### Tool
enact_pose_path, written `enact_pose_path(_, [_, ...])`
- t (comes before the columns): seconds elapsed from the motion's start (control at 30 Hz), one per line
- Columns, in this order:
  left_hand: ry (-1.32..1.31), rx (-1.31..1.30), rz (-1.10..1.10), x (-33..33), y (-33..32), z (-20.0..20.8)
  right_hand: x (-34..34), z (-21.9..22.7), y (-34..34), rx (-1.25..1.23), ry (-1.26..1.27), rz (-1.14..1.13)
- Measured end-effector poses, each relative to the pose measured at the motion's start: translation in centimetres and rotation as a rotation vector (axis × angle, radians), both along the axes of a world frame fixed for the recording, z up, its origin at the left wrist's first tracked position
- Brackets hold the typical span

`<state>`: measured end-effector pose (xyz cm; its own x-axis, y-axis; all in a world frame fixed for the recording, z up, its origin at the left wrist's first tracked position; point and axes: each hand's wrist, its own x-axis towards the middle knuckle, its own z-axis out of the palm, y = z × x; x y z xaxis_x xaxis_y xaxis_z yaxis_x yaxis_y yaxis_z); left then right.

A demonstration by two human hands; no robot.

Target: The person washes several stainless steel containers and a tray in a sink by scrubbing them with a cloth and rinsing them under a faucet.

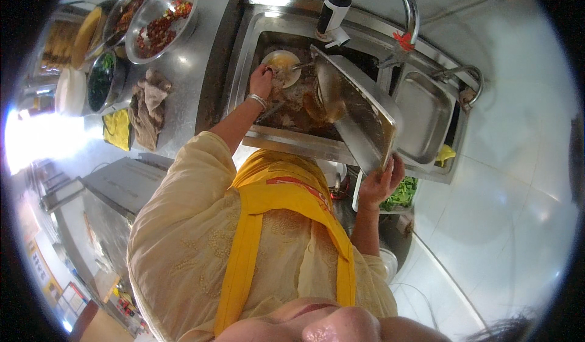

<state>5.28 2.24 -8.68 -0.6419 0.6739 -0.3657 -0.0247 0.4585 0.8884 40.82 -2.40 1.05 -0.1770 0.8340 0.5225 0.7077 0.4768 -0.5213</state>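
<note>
My left hand (262, 83) reaches into the sink basin (241, 95), its fingers closed at the left edge of a small pale round bowl (281, 60). Something greyish lies in or against the bowl, too blurred to name. My right hand (382, 182) grips the near lower corner of a large rectangular metal pan (365, 107). The pan is tilted steeply over the right part of the basin, and its inner side carries a brownish, wet-looking film. Brown murky liquid covers the basin's bottom.
A chrome faucet (413, 13) and a black-and-white cylinder (333, 14) stand behind the sink. A smaller basin (420, 113) lies right. On the left counter are a metal bowl of chopped red peppers (163, 28), a brown rag (148, 107) and a yellow cloth (117, 128). Leafy greens (400, 194) sit low right.
</note>
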Motion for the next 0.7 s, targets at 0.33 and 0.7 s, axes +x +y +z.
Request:
enact_pose_path(0.33, [0.032, 0.054, -0.202, -1.4, 5.5, -3.5, 2.8, -0.2, -1.0, -0.229, 0.224, -0.352])
enact_pose_path(0.7, [0.584, -0.034, -0.824, 1.0, 16.2, -6.3, 3.9, -5.6, 0.5, -0.768, 0.770, -0.531])
